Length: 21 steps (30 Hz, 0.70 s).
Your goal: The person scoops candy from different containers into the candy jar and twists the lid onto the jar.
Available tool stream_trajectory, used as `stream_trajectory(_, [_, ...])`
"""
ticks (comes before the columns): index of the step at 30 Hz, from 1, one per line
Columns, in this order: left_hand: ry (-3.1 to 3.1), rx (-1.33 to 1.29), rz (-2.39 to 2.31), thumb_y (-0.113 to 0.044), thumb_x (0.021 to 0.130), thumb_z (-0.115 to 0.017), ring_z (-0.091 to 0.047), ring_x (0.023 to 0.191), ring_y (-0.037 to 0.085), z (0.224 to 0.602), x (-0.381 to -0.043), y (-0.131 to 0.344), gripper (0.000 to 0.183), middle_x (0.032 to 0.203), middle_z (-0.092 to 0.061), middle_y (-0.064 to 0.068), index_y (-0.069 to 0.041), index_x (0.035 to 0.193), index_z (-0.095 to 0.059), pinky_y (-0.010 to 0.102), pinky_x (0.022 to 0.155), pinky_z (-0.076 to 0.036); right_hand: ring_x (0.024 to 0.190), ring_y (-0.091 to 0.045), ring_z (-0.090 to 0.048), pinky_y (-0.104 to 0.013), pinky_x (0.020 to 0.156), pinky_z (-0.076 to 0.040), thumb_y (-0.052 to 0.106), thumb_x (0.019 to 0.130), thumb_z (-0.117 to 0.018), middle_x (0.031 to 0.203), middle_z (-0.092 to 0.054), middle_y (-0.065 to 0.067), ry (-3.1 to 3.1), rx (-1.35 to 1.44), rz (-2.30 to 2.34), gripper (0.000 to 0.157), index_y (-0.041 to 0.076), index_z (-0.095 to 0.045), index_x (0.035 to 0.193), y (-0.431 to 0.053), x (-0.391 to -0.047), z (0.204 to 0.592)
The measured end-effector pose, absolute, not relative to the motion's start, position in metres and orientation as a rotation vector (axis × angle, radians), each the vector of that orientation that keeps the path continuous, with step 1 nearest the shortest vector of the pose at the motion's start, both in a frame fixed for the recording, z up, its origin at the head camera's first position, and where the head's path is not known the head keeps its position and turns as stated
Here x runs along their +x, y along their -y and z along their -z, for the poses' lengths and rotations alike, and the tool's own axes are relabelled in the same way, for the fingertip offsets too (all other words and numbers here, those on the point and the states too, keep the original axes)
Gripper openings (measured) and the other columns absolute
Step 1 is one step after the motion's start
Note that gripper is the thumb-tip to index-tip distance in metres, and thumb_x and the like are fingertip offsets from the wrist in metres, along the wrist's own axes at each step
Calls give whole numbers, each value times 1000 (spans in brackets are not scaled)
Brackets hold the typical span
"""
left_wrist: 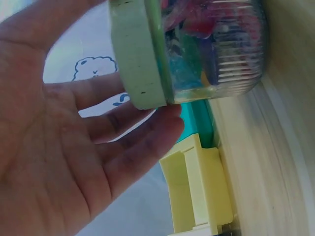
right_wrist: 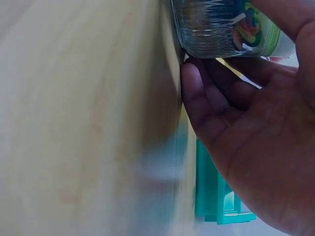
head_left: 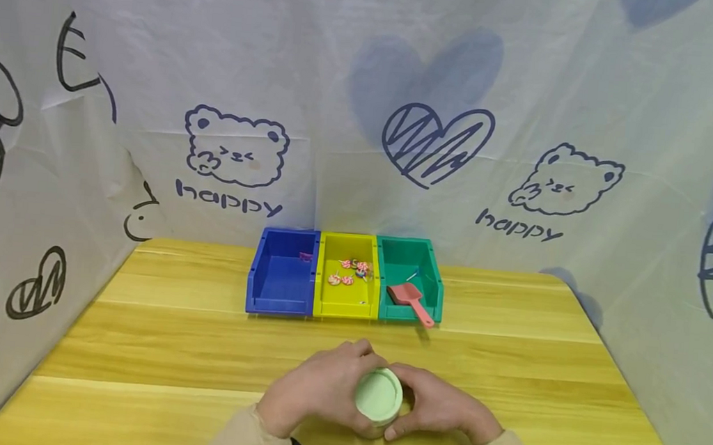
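A clear ribbed jar (left_wrist: 236,54) with a pale green lid (head_left: 378,394) stands near the front of the table, upright, with colourful small pieces behind its wall. My left hand (head_left: 321,391) curls round the lid from the left, thumb at the near side and fingers at the far side. From the right, my right hand (head_left: 445,405) holds the jar's lower body, its fingertips (right_wrist: 192,81) down by the tabletop. In the head view the hands and lid hide most of the jar.
Behind the jar stand three joined bins: blue (head_left: 281,306), yellow (head_left: 345,310) and green (head_left: 434,295). Several small swirl lollipops (head_left: 348,280) lie in the yellow one. A pink scoop (head_left: 413,299) rests in the green bin, handle over its front edge. Printed cloth (head_left: 335,179) encloses the wooden table (head_left: 164,347).
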<state>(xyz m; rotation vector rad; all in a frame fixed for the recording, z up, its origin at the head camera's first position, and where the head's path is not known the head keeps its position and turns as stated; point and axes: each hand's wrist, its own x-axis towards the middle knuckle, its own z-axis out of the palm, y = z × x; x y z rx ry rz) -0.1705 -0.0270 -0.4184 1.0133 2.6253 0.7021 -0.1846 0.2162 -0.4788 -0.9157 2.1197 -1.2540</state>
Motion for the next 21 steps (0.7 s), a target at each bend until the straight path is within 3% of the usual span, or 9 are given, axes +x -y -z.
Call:
stream_trajectory(11, [-2688,1027,-680,-44,64,-96,-52,85,6,423,-170,22,69,102,-55,-8,-14,119,-66,20,73,-52,113,-13,-64,-30,101,-51,30,73,-96,127,-68,9,-2195,-861,1235,72,24,-61,136,-210,-182,476])
stream_trajectory(21, [-2595,1106,-772,-31,67,-97,-55,95,6,423,-174,25,71,113,-56,-6,-13,129,-66,21,84,-53,115,-12,-63,-29,102,-51,30,72,-97,128,-67,11,-2225,-811,1213,76,24,-60,139,-211,-185,474])
